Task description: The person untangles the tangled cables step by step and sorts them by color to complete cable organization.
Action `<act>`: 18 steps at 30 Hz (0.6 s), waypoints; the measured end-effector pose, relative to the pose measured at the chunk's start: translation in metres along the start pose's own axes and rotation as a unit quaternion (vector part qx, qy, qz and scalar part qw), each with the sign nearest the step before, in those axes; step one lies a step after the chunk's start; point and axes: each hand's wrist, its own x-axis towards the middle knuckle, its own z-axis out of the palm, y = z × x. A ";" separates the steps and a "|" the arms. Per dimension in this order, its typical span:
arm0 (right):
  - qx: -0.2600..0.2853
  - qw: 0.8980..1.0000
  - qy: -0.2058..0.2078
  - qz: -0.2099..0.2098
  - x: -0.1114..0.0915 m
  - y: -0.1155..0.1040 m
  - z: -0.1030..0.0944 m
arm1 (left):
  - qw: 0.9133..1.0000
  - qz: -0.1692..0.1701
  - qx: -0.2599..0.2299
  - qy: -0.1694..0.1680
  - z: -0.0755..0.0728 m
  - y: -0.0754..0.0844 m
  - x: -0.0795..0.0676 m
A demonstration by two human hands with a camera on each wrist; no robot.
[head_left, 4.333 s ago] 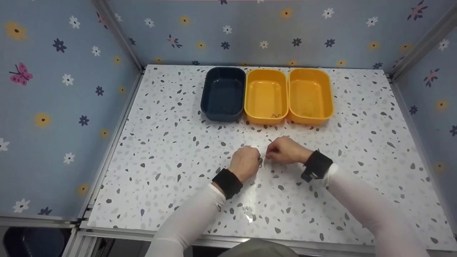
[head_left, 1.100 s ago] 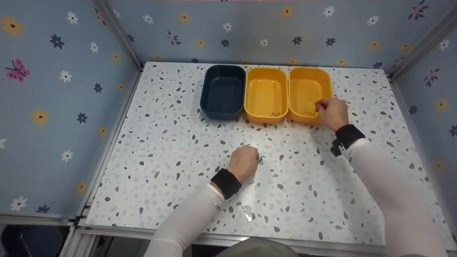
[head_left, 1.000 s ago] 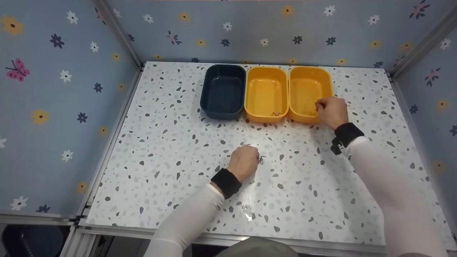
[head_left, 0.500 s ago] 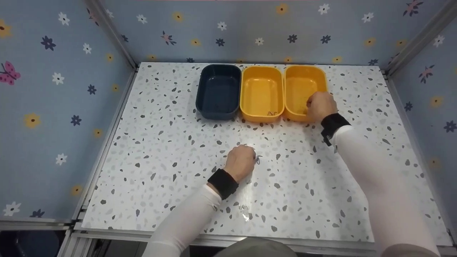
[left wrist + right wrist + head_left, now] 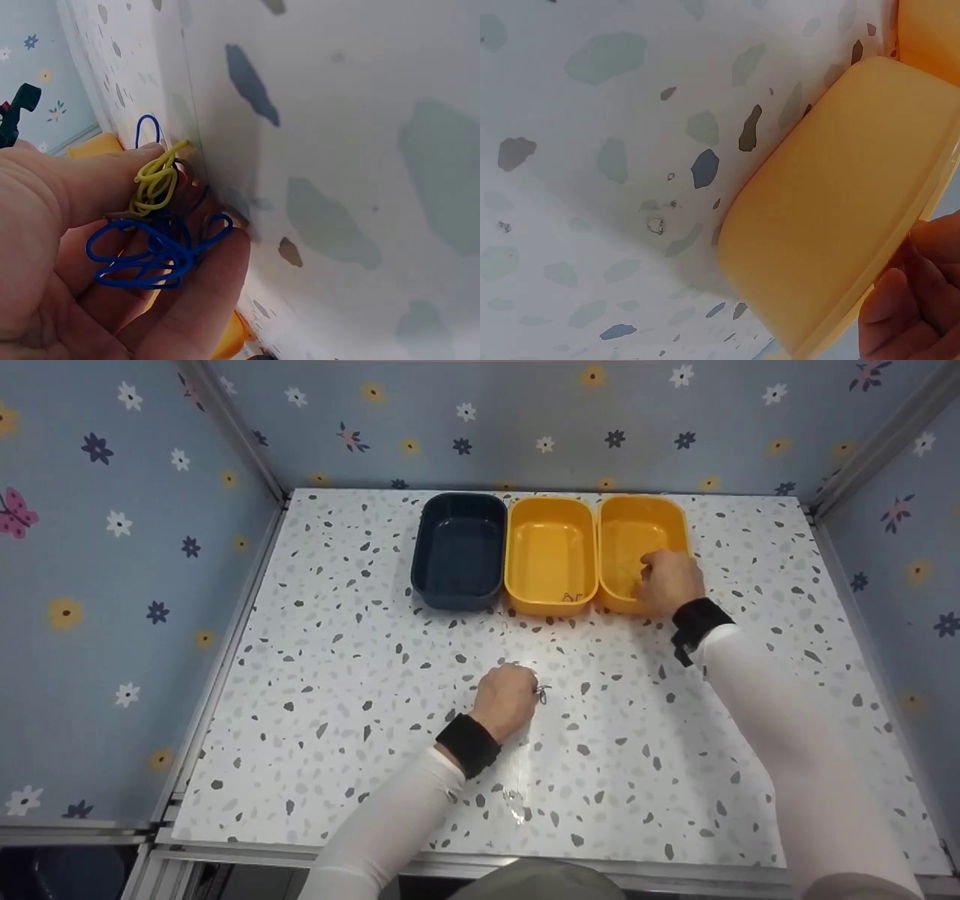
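Note:
My left hand [image 5: 506, 697] rests low over the speckled table and holds a small bundle of thin coiled wires. In the left wrist view, blue wire [image 5: 142, 255], yellow wire [image 5: 156, 180] and some darker wire sit between thumb and fingers. My right hand [image 5: 671, 581] reaches over the front right of the right yellow container [image 5: 637, 506], thumb and forefinger slightly apart. Its fingers [image 5: 45, 187] are not what shows there; the right wrist view has the right hand [image 5: 922, 300] at the container's rim, fingertips partly hidden. Thin pale strands lie faintly inside that container.
Left of it stand a middle yellow container [image 5: 551, 510] with small dark wire pieces [image 5: 572, 598] at its front, and a navy container [image 5: 460, 559]. Flowered panels [image 5: 495, 427] enclose the back and sides. A shiny transparent patch [image 5: 514, 799] lies near the front edge.
My right hand has gone from beside the left hand to the right yellow container, and its fingers have lately loosened. The left hand keeps the wire bundle in place.

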 end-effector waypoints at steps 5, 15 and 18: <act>0.008 0.999 0.031 -0.028 -0.008 -0.001 -0.004 | 1.000 0.008 -0.006 0.002 -0.001 -0.002 -0.002; 0.037 0.992 0.081 -0.085 -0.030 -0.005 -0.008 | 0.997 -0.015 -0.055 -0.051 -0.006 -0.002 -0.004; 0.038 0.990 0.085 -0.104 -0.038 -0.007 -0.007 | 0.996 -0.017 -0.062 -0.056 -0.007 -0.003 -0.004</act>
